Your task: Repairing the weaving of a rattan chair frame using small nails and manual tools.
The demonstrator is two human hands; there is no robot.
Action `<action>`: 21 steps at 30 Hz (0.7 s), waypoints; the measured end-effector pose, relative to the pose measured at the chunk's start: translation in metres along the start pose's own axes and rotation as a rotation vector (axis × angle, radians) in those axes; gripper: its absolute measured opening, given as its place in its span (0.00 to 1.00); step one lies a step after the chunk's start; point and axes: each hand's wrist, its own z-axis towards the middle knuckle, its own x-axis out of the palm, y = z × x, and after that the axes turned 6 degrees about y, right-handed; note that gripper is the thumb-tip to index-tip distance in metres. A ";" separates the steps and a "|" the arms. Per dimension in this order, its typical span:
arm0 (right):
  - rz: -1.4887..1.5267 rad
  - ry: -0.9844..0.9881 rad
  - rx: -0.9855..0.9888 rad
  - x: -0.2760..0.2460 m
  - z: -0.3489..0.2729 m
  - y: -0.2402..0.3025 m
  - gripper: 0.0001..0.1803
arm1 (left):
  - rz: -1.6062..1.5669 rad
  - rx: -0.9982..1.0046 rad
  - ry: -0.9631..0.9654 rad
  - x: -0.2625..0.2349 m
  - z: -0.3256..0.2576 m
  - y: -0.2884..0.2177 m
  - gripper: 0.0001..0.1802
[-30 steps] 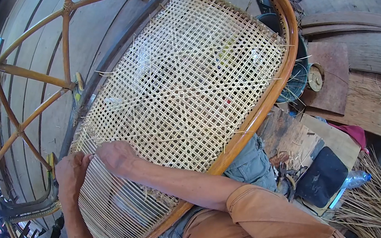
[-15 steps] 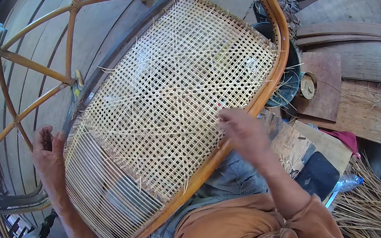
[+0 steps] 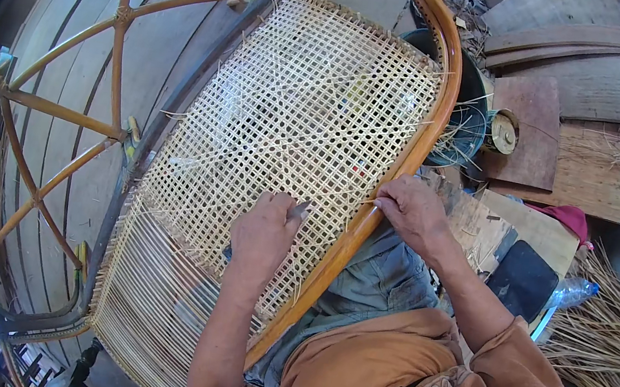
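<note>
A large woven cane panel (image 3: pixel 296 120) in a curved orange rattan frame (image 3: pixel 401 167) lies tilted across my lap. My left hand (image 3: pixel 265 231) rests on the open weave near the frame's right rail and holds a small thin tool against the mesh. At the rail, my right hand (image 3: pixel 411 208) pinches a thin cane strand. The lower part of the panel (image 3: pixel 154 290) has only parallel strands, not crossed.
A rattan frame with spoke-like bars (image 3: pixel 60 111) lies on the plank floor at left. A dark round tub (image 3: pixel 464 112), a small round tin (image 3: pixel 502 131), wooden boards (image 3: pixel 578 89), a black pouch (image 3: pixel 524 279), a plastic bottle (image 3: pixel 569 292) and bundles of cane strands (image 3: pixel 598 345) are at right.
My left hand moved from the panel's lower left edge up onto the weave near the right rail. My right hand shifted along the rail's edge and now pinches a strand.
</note>
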 end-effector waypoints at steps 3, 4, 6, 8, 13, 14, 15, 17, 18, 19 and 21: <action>0.001 -0.009 0.022 0.001 0.001 0.001 0.07 | -0.164 0.003 0.012 0.001 0.000 0.005 0.14; -0.012 -0.012 0.029 0.000 0.002 0.003 0.07 | -0.158 -0.002 0.019 -0.002 -0.001 0.003 0.14; -0.027 -0.011 0.036 0.001 0.001 0.002 0.07 | -0.156 -0.011 0.027 -0.006 -0.003 0.001 0.15; -0.012 -0.014 0.030 0.002 0.002 0.000 0.06 | -0.103 -0.018 0.075 -0.009 -0.002 0.002 0.15; -0.008 0.025 0.019 -0.002 0.001 0.008 0.06 | -0.082 -0.109 0.194 -0.021 0.002 0.006 0.15; -0.013 0.032 0.026 -0.003 0.000 0.008 0.06 | -0.103 -0.101 0.218 -0.021 0.003 0.008 0.15; -0.015 0.033 0.028 -0.002 0.000 0.007 0.06 | -0.106 -0.100 0.220 -0.021 0.005 0.010 0.15; -0.018 -0.004 0.010 0.000 0.000 0.003 0.06 | -0.171 -0.101 0.262 -0.020 0.007 0.013 0.16; -0.018 0.000 0.003 0.001 0.000 0.006 0.06 | -0.173 -0.108 0.257 -0.021 0.005 0.014 0.16; -0.034 -0.008 0.016 0.002 0.000 0.009 0.06 | -0.202 -0.117 0.260 -0.022 0.003 0.016 0.16; -0.049 -0.019 0.037 0.000 0.002 0.014 0.07 | -0.229 -0.120 0.269 -0.021 0.004 0.016 0.16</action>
